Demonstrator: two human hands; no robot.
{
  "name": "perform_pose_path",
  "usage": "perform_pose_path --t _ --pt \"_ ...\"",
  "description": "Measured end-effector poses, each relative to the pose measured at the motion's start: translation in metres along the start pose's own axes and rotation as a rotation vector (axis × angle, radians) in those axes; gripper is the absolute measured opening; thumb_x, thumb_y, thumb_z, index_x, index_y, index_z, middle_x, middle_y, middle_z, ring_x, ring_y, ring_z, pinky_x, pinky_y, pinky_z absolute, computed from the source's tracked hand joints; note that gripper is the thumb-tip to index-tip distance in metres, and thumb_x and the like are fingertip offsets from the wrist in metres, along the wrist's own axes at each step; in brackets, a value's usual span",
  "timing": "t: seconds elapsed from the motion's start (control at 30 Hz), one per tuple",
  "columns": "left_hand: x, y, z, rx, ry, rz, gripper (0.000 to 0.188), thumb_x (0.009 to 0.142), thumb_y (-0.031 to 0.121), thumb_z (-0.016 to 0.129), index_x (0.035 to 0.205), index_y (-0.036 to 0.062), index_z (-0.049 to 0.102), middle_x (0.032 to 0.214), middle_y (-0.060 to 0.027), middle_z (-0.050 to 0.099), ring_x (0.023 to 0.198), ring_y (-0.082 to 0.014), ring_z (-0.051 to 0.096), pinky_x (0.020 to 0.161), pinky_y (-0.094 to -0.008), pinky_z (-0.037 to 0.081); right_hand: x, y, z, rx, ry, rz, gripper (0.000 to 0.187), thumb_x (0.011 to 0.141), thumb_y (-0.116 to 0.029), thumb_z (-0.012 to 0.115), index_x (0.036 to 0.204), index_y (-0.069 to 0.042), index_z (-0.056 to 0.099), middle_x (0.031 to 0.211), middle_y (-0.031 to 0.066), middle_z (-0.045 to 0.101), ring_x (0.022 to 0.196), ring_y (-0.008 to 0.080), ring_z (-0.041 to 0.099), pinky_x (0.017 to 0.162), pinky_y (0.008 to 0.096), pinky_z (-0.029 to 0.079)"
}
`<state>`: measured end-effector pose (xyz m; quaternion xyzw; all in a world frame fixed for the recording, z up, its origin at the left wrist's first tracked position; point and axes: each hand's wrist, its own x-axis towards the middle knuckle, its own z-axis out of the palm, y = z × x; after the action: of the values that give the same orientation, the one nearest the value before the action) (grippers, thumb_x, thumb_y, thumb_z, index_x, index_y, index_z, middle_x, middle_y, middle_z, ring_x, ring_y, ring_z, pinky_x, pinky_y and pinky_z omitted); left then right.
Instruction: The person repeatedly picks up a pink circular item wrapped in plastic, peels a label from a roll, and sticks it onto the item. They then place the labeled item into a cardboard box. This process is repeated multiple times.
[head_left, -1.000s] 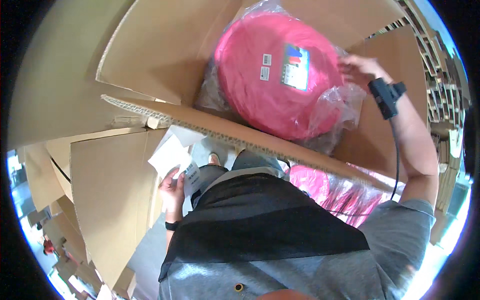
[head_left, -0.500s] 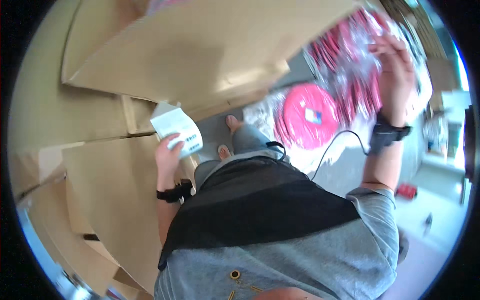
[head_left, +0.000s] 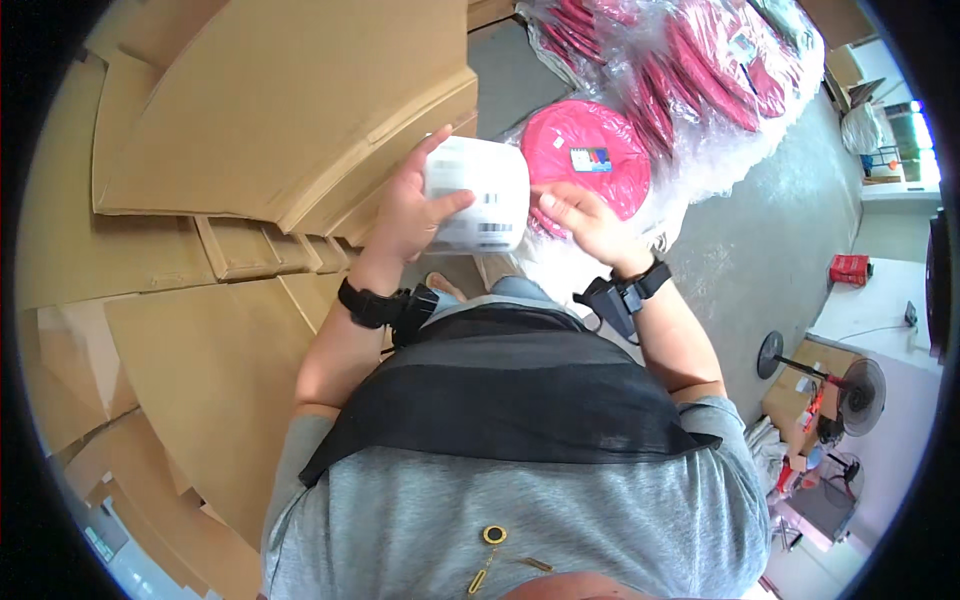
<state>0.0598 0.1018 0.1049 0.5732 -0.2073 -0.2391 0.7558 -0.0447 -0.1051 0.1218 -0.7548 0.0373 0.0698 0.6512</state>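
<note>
My left hand (head_left: 412,205) grips a white sheet of labels (head_left: 478,193) and holds it up in front of my chest. Fingers of my right hand (head_left: 588,222) touch the sheet's right edge. Both wrists carry black straps, and a small black device (head_left: 608,300) with a cable hangs at the right one. Just behind the sheet lies a round pink item in clear plastic (head_left: 592,165) with a small label on it.
Flat brown cardboard boxes (head_left: 270,110) fill the left and top. A heap of pink items in clear bags (head_left: 700,80) lies at the upper right on the grey concrete floor (head_left: 760,250). A standing fan (head_left: 850,385) and a small red box (head_left: 850,268) are at the right.
The view swung away from the open carton. My left hand brought the label sheet up from low at my side to chest height. My right hand left the pink bags and came to the sheet.
</note>
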Motion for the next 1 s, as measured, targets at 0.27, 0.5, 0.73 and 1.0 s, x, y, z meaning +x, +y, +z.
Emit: perform_pose_path --t 0.27,0.5,0.73,1.0 --pt "0.003 -0.034 0.155 -0.256 0.078 -0.147 0.068 0.071 0.004 0.067 0.128 0.0012 0.031 0.110 -0.0106 0.052 0.097 -0.0171 0.052 0.087 -0.0295 0.040 -0.099 0.029 -0.071 0.330 0.135 -0.029 0.025 0.088 -0.008 0.048 0.110 0.003 0.049 0.099 0.0066 0.059 0.090 0.0099 0.053 0.079 0.0249 0.043" --pt "-0.018 -0.067 0.221 -0.239 -0.168 -0.411 0.032 0.071 0.004 0.066 0.102 0.0041 0.057 0.095 -0.0055 0.061 0.090 -0.0156 0.056 0.082 -0.0294 0.043 -0.142 0.051 -0.117 0.384 0.176 -0.045 0.025 0.089 -0.010 0.045 0.111 0.002 0.048 0.103 0.0066 0.057 0.093 0.0121 0.052 0.081 0.0263 0.042" --pt "0.001 -0.072 0.221 -0.251 -0.030 -0.393 0.029 0.072 0.001 0.064 0.101 0.0030 0.058 0.096 -0.0053 0.061 0.089 -0.0152 0.057 0.079 -0.0293 0.044 -0.116 0.059 -0.130 0.046 0.442 -0.045 0.026 0.081 -0.006 0.055 0.106 -0.001 0.050 0.094 0.0077 0.057 0.089 0.0153 0.053 0.077 0.0285 0.042" --pt "0.077 -0.082 0.189 -0.149 0.011 -0.373 0.026 0.073 0.001 0.062 0.099 0.0006 0.059 0.093 -0.0057 0.061 0.084 -0.0138 0.058 0.074 -0.0270 0.046 -0.035 0.035 -0.142 -0.811 0.438 -0.526 0.018 0.064 0.001 0.065 0.081 -0.004 0.063 0.083 0.0078 0.057 0.081 0.0257 0.052 0.072 0.0339 0.042"
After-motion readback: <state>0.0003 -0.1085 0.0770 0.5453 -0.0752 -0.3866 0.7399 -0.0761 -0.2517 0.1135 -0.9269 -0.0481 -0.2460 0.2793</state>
